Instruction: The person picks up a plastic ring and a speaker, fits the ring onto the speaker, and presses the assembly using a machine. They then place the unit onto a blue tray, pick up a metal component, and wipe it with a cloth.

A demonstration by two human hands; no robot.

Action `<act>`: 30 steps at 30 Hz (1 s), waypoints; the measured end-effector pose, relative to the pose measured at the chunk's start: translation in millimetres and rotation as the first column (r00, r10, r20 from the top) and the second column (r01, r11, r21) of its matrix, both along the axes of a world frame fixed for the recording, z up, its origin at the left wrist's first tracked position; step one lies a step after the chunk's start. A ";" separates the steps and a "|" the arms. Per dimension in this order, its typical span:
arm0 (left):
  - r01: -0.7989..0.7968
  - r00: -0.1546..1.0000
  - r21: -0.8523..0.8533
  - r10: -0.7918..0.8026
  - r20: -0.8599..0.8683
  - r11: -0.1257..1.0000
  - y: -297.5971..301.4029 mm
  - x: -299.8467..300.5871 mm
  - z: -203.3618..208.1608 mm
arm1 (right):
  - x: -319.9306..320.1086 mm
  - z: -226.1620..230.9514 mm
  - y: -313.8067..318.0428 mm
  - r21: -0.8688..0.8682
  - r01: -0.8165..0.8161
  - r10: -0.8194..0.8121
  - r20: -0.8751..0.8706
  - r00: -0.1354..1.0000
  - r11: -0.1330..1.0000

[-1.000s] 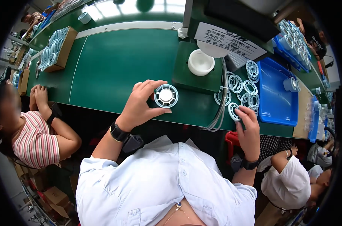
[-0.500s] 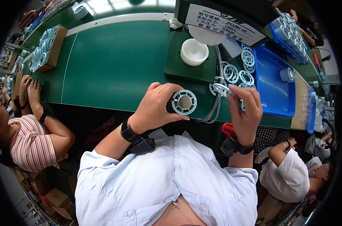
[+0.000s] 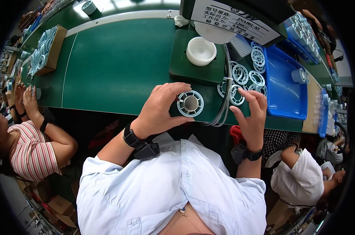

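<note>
- Pale blue-white plastic spool with a spoked flange and grey core (image 3: pixel 190 103): held in the left hand (image 3: pixel 161 111), flange face turned up toward the camera, probably so that the hub can be looked over.
- Head view, left grip: fingers curled round the spool's rim from the left and above, thumb below; closed on it. The spool sits just above the near edge of the green-topped table (image 3: pixel 118 70), not resting on it as far as I can tell.
- Head view, right hand (image 3: pixel 251 117): fingers spread and loosely bent, palm toward the spool, holding nothing. It hovers just right of the spool, near the bundle of grey cables (image 3: pixel 225 98) that runs down over the table edge.
- Behind the right hand: a cluster of loose white spoked plastic rings (image 3: pixel 244 78) lying flat on the table, just beside the shallow blue plastic tray (image 3: pixel 285 98); judged a supply kept within easy reach of that hand.
- A raised dark green pad (image 3: pixel 185 66) carries a white round plastic cup (image 3: pixel 201 51), well clear of the hands.
- Far left: a brown cardboard box of stacked pale spools (image 3: pixel 46 49) on the same table, in front of a seated person in a red-striped top (image 3: pixel 30 152) whose hands rest at the table edge.
- Lower right: another person in a white top (image 3: pixel 294 180), hands not clearly seen.
</note>
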State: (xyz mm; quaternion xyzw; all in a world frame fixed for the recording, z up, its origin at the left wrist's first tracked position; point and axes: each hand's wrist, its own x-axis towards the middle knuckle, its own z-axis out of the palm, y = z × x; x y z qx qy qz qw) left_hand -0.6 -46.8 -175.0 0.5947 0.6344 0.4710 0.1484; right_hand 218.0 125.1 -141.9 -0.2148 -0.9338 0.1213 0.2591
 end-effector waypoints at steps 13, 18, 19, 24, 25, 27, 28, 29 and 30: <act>0.028 0.999 0.091 -0.031 0.033 0.995 0.1 0.9 -1.2 | -53.2 1.1 -51.7 -0.466 -0.278 0.208 -0.198 0.958 0.840; 0.011 0.998 0.093 -0.017 0.061 0.996 0.6 1.9 -3.1 | -52.6 -1.5 -49.7 -0.461 -0.289 0.220 -0.198 0.955 0.839; 0.012 0.998 0.091 -0.018 0.061 0.996 -0.2 2.0 -3.4 | -52.2 -2.5 -50.9 -0.478 -0.285 0.213 -0.200 0.956 0.831; 0.020 0.998 0.092 -0.025 0.054 0.996 1.3 0.3 -3.4 | -53.4 -4.1 -48.8 -0.483 -0.299 0.219 -0.216 0.952 0.823; 0.021 0.998 0.090 -0.026 0.055 0.996 1.7 -0.1 -3.5 | -53.5 -4.4 -48.4 -0.485 -0.298 0.217 -0.216 0.952 0.822; 0.030 0.999 0.108 -0.034 0.038 0.994 2.1 -1.1 -3.8 | -53.7 -5.0 -47.9 -0.494 -0.301 0.219 -0.218 0.951 0.815; 0.034 0.999 0.117 -0.038 0.029 0.993 2.1 -1.3 -3.8 | -53.5 -5.2 -48.1 -0.498 -0.303 0.220 -0.219 0.950 0.812; 0.036 0.999 0.116 -0.039 0.030 0.993 2.0 -1.3 -3.6 | -53.3 -5.1 -48.1 -0.499 -0.302 0.219 -0.219 0.951 0.812; 0.035 0.999 0.113 -0.039 0.034 0.993 1.9 -1.2 -3.3 | -53.2 -5.0 -48.3 -0.499 -0.300 0.217 -0.218 0.952 0.813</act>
